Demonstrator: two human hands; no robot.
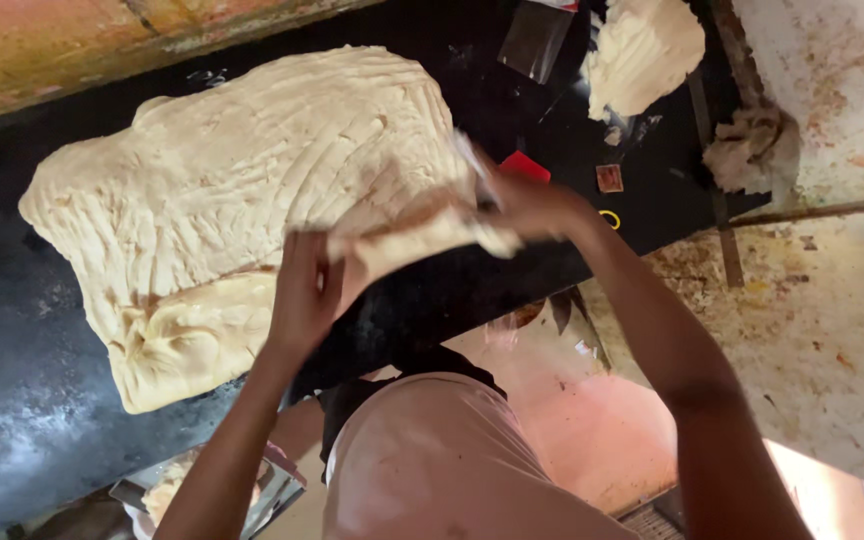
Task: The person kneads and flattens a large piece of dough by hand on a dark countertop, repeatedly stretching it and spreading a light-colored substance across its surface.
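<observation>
**Now both hands on the dough's near edge**

Right at centre frame, the left hand (304, 292) and the right hand (524, 205) are both clamped on a stretched flap of dough (422, 235), fingers (297, 255) pinched closed over its edge. That flap is the lower-right corner of the big dough slab (232, 200), which sprawls across the dark worktop (12, 400) with its long axis running from lower left up toward upper centre. So the bulk lies up and to the left of the fingers, and the left hand sits nearer to it; the right holds the outer end of the flap. A smaller dough lump (642, 50) rests well apart at the upper right of the frame.
</observation>
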